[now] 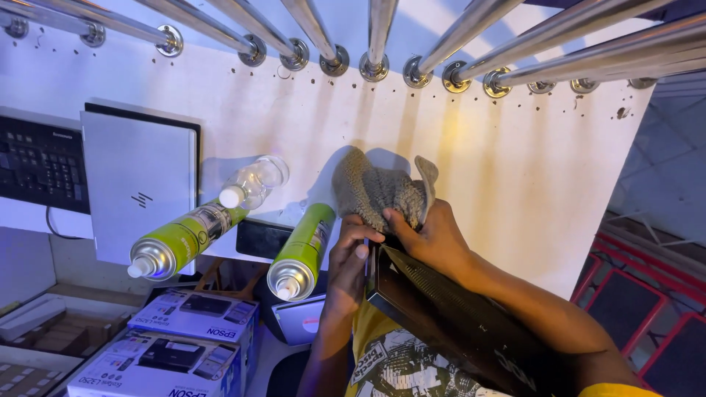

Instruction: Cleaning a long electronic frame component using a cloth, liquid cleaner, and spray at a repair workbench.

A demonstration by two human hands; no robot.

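My right hand clutches a grey cloth and presses it onto the top edge of a black laptop that stands tilted against my chest. My left hand grips the laptop's left edge, fingers curled over the corner beside the cloth. The laptop's lower part runs off under my right forearm. Just left of my left hand stands a green spray can.
On the white counter stand a second green spray can, a clear plastic bottle, a closed silver laptop and a black keyboard. Metal bars rise at the far edge. Printer boxes sit below.
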